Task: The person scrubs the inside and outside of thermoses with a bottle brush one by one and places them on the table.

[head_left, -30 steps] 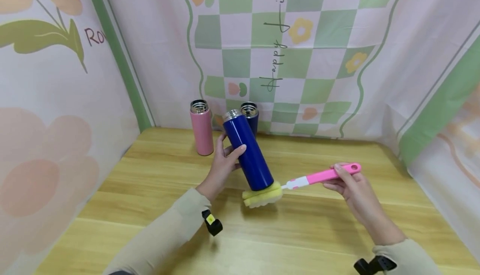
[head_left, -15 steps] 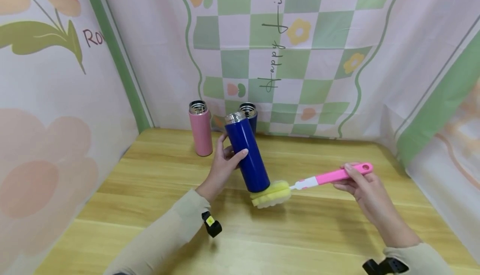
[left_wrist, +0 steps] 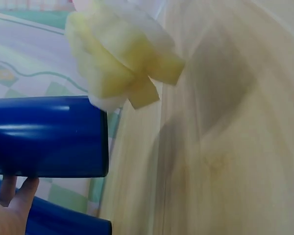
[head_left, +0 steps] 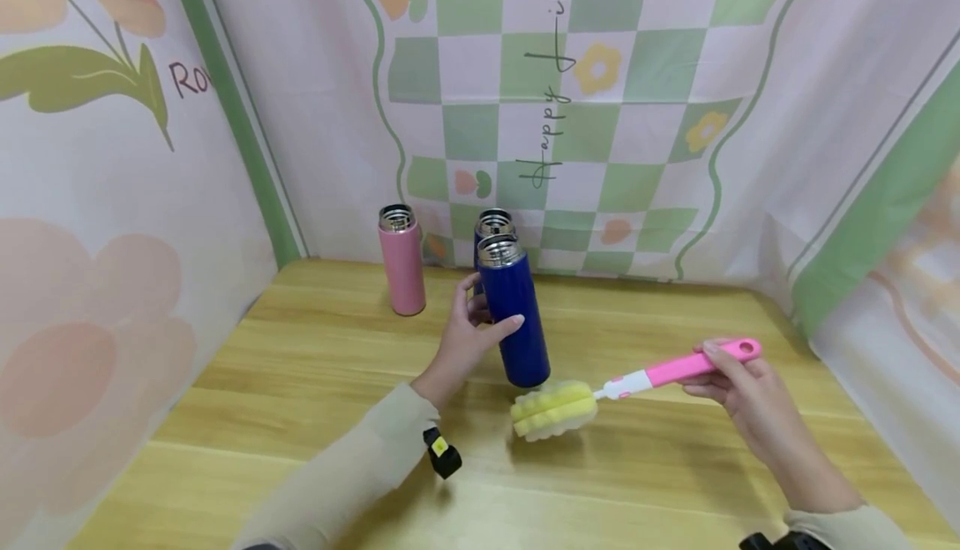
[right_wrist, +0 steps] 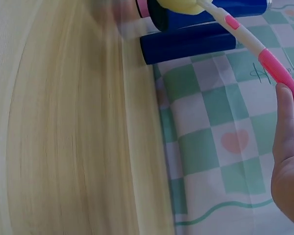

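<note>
My left hand [head_left: 474,335] grips a blue thermos bottle [head_left: 519,325] around its middle, thumb across the front. The bottle has no lid, its steel mouth is up, and it leans slightly. In my right hand [head_left: 757,404] is a bottle brush [head_left: 641,379], held by the end of its pink handle [right_wrist: 279,71]. Its yellow and white sponge head [head_left: 555,410] hangs close in front of the bottle's base, over the table. The left wrist view shows the sponge head [left_wrist: 125,54] beside the bottle's bottom end [left_wrist: 100,137].
A second blue bottle [head_left: 493,221], lidless and partly hidden, stands right behind the held one. To its left stands a lidless pink bottle [head_left: 403,271]. The wooden table [head_left: 300,392] ends at a printed curtain [head_left: 600,158] at the back and sides.
The blue bottle has swung more upright and shifted right in my left hand. The brush has moved right and toward me, so its sponge head has come away from under the bottle's base.
</note>
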Available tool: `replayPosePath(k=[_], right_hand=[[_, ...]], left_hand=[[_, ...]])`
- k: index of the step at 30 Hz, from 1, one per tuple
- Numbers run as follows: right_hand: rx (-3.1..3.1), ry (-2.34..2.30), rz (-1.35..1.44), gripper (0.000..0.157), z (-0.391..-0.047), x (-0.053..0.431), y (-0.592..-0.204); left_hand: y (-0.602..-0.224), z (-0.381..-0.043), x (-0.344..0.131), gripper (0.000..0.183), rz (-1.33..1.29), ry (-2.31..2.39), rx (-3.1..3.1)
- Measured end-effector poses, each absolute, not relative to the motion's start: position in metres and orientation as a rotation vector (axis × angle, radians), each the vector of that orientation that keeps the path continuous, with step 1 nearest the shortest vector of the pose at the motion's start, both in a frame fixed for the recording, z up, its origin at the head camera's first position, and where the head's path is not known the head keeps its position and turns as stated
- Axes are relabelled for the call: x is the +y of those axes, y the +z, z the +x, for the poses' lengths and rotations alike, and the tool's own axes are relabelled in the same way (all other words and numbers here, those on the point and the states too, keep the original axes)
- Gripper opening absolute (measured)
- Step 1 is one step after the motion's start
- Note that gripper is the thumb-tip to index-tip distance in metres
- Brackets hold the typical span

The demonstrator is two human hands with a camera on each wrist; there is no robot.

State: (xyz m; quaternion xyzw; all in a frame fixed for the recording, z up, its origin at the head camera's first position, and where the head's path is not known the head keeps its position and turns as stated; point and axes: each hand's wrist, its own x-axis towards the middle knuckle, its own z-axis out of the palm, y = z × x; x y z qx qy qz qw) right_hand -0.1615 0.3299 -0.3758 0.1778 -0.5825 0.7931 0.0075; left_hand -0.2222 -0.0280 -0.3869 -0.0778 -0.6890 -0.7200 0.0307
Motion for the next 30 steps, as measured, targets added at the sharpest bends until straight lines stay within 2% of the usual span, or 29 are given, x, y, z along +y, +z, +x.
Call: replayPosePath(k=[8, 22, 30], right_hand=[[-1.813, 2.478, 0.533, 0.031, -0.159, 0.344, -0.376], [-1.857, 2.431, 0.521, 0.033, -0.157, 0.360, -0.381], [-1.800, 2.399, 0.498, 0.032, -0.157, 0.374, -0.381]], left_hand=[[-0.388, -0.230, -0.014, 0.080, -0.222, -2.083, -2.251], [-0.388, -0.266, 0.023, 0.084, -0.407, -1.921, -2.315], [-0.388, -0.283, 0.047, 0.079, -0.444, -1.933, -2.270]])
